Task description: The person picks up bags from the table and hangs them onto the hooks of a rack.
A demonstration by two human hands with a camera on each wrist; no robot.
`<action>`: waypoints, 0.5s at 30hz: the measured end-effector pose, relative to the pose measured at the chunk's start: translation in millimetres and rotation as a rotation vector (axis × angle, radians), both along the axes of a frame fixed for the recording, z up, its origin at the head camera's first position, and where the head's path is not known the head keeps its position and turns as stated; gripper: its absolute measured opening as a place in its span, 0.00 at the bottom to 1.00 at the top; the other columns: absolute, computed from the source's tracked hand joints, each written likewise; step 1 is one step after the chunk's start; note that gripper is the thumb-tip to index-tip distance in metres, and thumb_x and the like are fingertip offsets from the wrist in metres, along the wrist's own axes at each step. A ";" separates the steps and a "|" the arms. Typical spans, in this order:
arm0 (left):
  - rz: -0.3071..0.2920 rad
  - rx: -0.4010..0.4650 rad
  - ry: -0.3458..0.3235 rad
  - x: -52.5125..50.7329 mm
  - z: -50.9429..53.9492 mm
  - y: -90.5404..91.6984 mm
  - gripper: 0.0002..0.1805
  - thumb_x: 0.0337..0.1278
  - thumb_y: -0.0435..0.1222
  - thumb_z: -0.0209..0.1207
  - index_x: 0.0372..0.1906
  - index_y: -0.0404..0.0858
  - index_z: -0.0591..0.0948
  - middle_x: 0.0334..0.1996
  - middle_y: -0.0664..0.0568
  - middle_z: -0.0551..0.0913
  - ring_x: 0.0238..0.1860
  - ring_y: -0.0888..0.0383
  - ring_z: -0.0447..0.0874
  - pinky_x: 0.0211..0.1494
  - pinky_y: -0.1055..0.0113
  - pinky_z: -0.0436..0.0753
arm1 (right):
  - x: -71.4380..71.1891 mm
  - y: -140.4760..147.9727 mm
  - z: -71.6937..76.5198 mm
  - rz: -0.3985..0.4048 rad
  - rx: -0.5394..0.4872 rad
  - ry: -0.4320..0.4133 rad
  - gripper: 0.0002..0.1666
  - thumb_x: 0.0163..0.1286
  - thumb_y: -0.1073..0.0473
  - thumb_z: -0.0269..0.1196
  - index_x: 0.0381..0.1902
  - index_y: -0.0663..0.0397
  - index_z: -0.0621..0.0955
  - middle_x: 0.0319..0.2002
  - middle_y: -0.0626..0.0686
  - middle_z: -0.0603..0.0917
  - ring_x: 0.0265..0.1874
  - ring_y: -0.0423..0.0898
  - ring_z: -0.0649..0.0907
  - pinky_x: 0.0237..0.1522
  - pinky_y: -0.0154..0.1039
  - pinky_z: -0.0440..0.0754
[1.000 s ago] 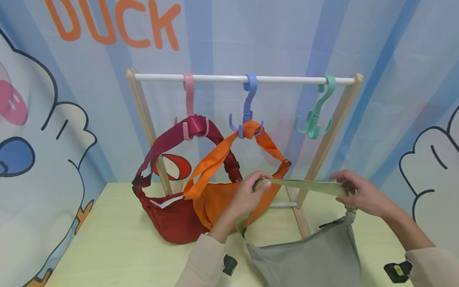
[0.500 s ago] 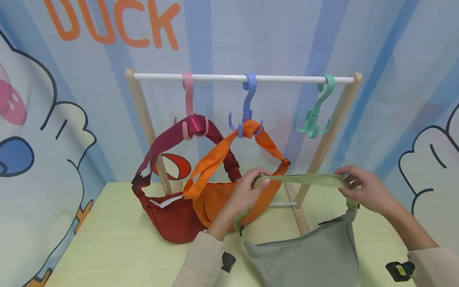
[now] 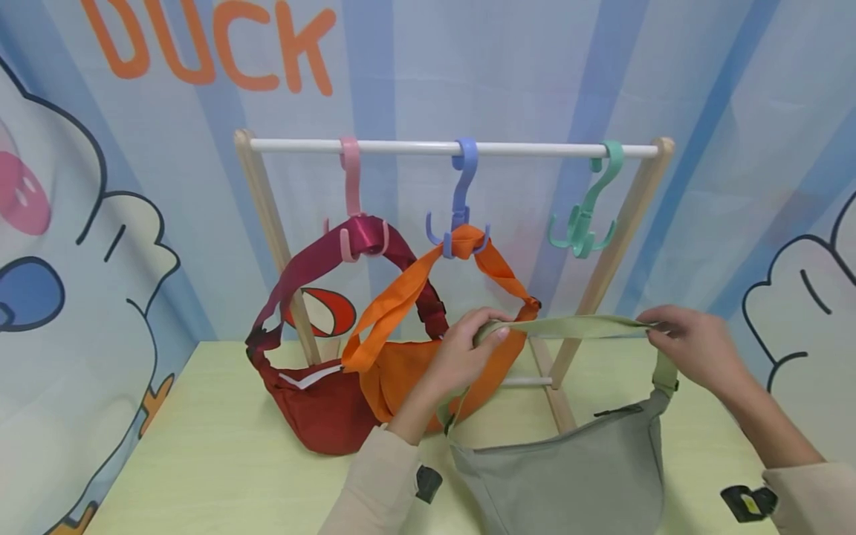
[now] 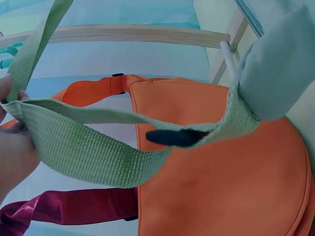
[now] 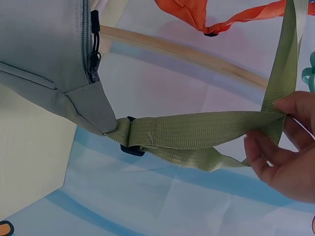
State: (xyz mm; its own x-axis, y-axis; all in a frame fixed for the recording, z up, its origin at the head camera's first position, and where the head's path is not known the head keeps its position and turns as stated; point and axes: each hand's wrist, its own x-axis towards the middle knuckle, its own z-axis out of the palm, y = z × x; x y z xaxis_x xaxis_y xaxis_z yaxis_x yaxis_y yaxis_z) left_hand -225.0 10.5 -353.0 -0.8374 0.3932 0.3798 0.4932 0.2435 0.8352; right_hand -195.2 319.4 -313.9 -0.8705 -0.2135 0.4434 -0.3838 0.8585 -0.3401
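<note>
A grey-green shoulder bag [image 3: 568, 475] hangs low in the head view, its lower edge cut off by the frame. Its light green strap [image 3: 575, 327] is stretched between both hands. My left hand [image 3: 464, 357] pinches the strap's left part between thumb and fingers. At the other end my right hand [image 3: 695, 345] pinches it too. In the right wrist view the doubled strap [image 5: 197, 130] runs from the fingers to a black buckle [image 5: 131, 137] by the bag's corner. The green hook [image 3: 583, 215] on the rail, above the strap, carries nothing.
A white rail [image 3: 535, 148] on a wooden frame [image 3: 622, 238] spans the back. A dark red bag [image 3: 321, 409] hangs from the pink hook [image 3: 352, 178], and an orange bag [image 3: 408, 371] from the blue hook [image 3: 463, 186]. The tabletop [image 3: 221, 475] is pale yellow.
My right hand has moved slightly right and up along the strap, and the strap between the hands has risen a little. The bag has shifted slightly left. The left hand has barely moved.
</note>
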 end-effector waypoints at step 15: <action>0.008 0.022 0.020 -1.9 4.7 -1.7 0.13 0.65 0.40 0.50 0.51 0.43 0.77 0.45 0.52 0.75 0.40 0.57 0.72 0.45 0.66 0.73 | -0.2 3.1 -2.6 0.035 -0.025 0.171 0.10 0.54 0.73 0.63 0.34 0.59 0.83 0.33 0.55 0.70 0.31 0.42 0.62 0.23 0.39 0.62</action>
